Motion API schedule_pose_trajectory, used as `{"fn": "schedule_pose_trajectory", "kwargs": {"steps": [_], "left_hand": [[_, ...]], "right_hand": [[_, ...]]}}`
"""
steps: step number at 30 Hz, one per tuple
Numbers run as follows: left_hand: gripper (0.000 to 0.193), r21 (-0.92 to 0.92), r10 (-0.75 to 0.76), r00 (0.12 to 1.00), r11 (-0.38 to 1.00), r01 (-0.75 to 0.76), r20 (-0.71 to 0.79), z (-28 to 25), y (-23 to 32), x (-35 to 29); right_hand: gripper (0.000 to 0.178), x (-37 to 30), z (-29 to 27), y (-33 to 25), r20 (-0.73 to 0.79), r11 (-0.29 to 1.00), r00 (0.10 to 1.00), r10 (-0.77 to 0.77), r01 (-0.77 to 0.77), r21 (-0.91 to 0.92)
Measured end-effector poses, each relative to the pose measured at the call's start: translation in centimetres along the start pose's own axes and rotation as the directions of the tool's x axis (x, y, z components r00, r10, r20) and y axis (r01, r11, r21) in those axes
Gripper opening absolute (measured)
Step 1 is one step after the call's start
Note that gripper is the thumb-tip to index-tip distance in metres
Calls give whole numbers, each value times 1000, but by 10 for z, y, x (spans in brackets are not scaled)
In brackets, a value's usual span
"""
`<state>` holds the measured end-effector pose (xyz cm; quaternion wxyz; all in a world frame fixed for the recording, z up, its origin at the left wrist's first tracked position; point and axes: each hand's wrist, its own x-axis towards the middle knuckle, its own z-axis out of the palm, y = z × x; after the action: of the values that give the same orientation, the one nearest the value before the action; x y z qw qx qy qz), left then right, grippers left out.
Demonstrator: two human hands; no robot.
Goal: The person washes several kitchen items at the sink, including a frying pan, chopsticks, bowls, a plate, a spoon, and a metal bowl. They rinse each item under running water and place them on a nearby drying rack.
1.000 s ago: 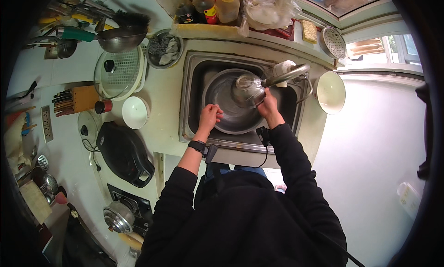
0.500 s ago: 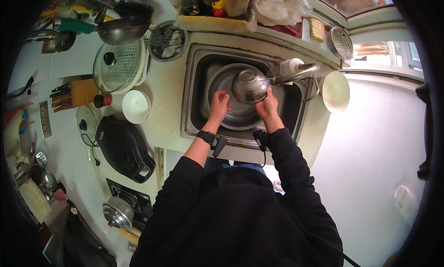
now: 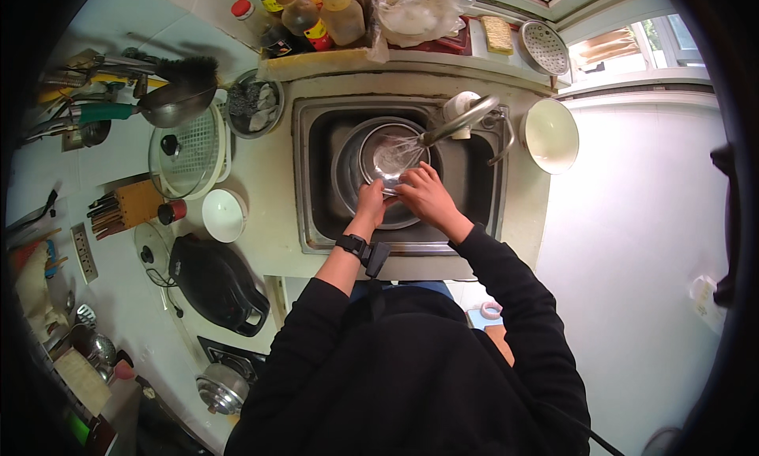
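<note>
I am clamping both hands, left hand [image 3: 370,205] and right hand [image 3: 423,194], on the steel bowl [image 3: 393,156], tilting it under the tap [image 3: 461,118] for rinsing.

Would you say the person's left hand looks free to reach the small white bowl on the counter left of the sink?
Probably not at once: the left hand is on the steel bowl in the sink. Otherwise the counter stretch to the white bowl looks open.

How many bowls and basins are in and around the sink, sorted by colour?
Metal, in the sink: 2, the small bowl both hands grip and the large basin beneath it.
White, on the counter: 2, a small bowl and a large bowl.
Total: 4
</note>
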<state>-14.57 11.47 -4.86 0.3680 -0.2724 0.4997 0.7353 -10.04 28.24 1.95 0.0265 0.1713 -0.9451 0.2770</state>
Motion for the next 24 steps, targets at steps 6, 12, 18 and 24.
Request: {"fn": "schedule_pose_trajectory", "kwargs": {"steps": [6, 12, 18, 24], "left_hand": [[56, 724, 564, 810, 625, -292, -160, -33, 41, 1], [57, 930, 536, 842, 336, -148, -59, -23, 75, -2], [37, 577, -122, 991, 806, 132, -56, -11, 73, 7], [20, 376, -352, 926, 883, 282, 134, -12, 44, 1]], "right_hand": [[21, -19, 11, 2, -108, 893, 933, 343, -288, 346], [17, -40, 15, 19, -62, 794, 872, 485, -409, 450], [18, -58, 16, 47, 94, 402, 683, 724, -529, 747], [20, -77, 12, 70, 186, 196, 607, 773, -507, 839]]}}
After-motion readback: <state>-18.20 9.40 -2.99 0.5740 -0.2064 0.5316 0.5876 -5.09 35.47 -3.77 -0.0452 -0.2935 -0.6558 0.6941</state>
